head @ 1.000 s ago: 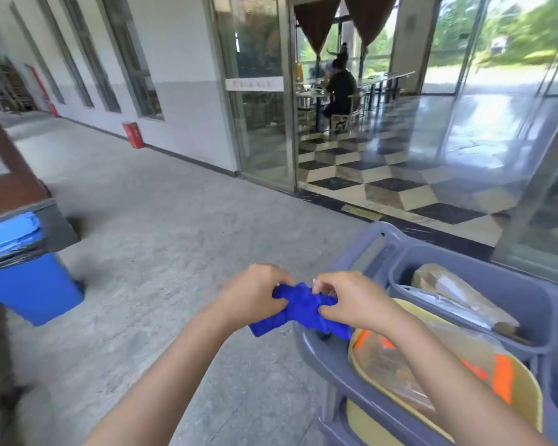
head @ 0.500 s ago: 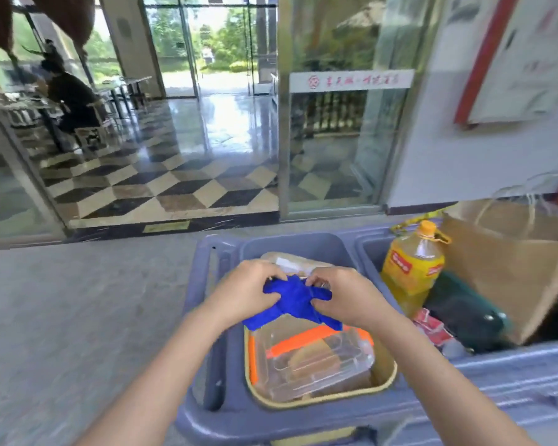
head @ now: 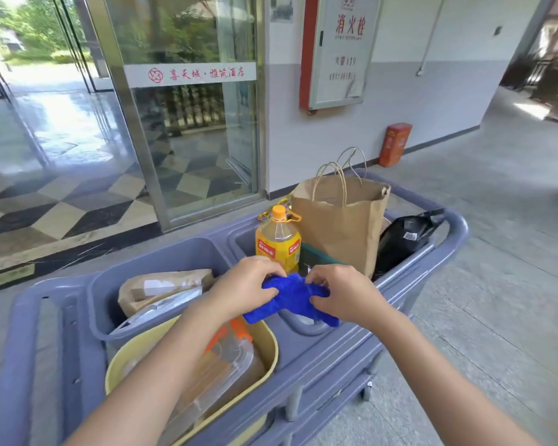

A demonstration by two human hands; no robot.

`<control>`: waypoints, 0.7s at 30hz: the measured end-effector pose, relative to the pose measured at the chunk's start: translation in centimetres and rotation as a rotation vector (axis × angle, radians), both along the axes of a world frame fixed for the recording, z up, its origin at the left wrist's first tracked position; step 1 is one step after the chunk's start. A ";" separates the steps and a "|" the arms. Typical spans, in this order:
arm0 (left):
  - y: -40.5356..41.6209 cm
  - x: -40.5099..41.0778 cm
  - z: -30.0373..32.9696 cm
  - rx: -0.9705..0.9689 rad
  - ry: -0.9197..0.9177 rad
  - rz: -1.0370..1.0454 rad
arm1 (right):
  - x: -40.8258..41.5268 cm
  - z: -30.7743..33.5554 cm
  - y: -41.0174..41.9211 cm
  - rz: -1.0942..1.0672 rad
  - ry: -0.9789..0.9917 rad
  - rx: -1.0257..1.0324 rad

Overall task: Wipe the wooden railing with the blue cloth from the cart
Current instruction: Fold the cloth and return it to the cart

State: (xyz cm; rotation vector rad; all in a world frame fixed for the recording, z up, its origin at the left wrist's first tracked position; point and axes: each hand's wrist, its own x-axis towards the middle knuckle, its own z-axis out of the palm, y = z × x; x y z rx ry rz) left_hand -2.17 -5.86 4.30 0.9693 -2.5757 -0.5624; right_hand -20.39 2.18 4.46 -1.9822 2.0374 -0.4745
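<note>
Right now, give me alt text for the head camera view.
Both hands, left hand and right hand, hold a bunched blue cloth over a grey cart carrying a yellow oil bottle and a brown paper bag, beside glass doors.

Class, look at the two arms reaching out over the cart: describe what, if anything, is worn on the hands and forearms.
Nothing is worn. The left hand and right hand are bare, with no gloves, rings or watch visible. Both forearms are uncovered right down to the bottom edge of the picture; no sleeve, cuff or wristband shows.

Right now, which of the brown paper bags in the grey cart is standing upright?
The brown paper bag with twine handles, beside the yellow oil bottle; the other brown bag lies flat in the left bin.
</note>
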 end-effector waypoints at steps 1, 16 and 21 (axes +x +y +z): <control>-0.1 -0.7 -0.2 0.001 -0.012 -0.011 | -0.7 -0.2 0.0 -0.001 0.004 0.009; -1.5 -1.4 -5.2 0.005 -0.313 -0.117 | -0.5 -6.1 -0.8 -0.073 -0.013 0.156; -1.1 -1.4 -6.8 0.119 -0.339 -0.147 | -0.4 -7.6 0.1 -0.108 -0.011 0.276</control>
